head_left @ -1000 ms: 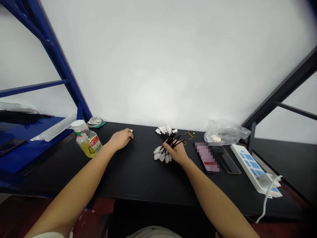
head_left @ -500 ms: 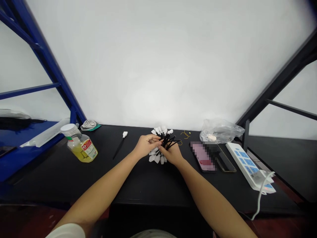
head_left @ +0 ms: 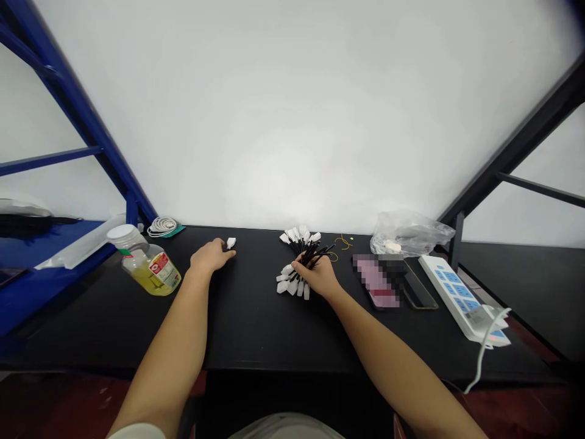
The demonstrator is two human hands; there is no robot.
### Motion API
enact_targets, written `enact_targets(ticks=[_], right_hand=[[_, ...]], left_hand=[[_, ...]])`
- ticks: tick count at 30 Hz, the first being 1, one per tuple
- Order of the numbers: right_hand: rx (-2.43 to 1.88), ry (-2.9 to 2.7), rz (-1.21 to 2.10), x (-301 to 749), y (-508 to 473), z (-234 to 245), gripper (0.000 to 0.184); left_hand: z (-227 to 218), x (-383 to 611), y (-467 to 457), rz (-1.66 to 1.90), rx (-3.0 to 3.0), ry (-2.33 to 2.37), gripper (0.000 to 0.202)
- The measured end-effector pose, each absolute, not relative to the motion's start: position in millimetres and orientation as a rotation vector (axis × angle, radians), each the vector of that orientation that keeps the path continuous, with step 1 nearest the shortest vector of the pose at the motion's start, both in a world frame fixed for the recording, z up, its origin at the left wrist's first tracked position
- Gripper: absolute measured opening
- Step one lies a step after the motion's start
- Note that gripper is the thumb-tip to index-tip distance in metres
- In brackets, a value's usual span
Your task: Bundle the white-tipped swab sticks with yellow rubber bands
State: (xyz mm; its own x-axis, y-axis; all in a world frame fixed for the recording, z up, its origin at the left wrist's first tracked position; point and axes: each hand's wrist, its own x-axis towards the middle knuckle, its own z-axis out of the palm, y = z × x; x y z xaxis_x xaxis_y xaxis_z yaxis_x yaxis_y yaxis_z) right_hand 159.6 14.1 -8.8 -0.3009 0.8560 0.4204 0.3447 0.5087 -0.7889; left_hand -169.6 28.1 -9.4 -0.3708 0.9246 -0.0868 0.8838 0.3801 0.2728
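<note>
My right hand [head_left: 319, 275] grips a fanned bundle of black-handled swabs with white foam tips [head_left: 299, 242] from the front, on the black table [head_left: 269, 329]. To the left, my left hand [head_left: 210, 256] rests over a single swab. Only that swab's white tip [head_left: 231, 242] shows past my fingers, and the hand hides its black stick. I cannot tell whether those fingers grip it.
A bottle of yellow liquid [head_left: 147, 269] stands left of my left hand, with a coiled white cable [head_left: 162, 227] behind it. To the right lie a pixelated phone [head_left: 377, 280], a plastic bag [head_left: 411, 235] and a white power strip [head_left: 450, 296].
My left hand has moved left from the bundle and now covers the lone swab, which lay uncovered half a second ago. My right hand stays on the bundle.
</note>
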Motion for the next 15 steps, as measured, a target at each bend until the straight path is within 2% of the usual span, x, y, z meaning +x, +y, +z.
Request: enact_targets(ticks=[4,9,11,13,15], right_hand=[[-1.006,-1.815,0.797,158,13,-9,0.021],[-0.988,-1.841,0.716,158,11,-7,0.02],[-0.988,-1.843,0.685,158,11,-7,0.021],[-0.99,-1.84,0.676,158,10,-6,0.022],[-0.988,-1.838,0.677,158,10,-6,0.023]], left_hand=[[-18,-168,30,0.25,1.641,2.337,0.046],[-11,-135,32,0.757,1.638,1.909,0.047],[-4,-118,29,0.962,1.495,1.664,0.039],[2,-105,24,1.065,1.355,1.419,0.026],[7,-95,19,1.085,1.245,1.195,0.026]])
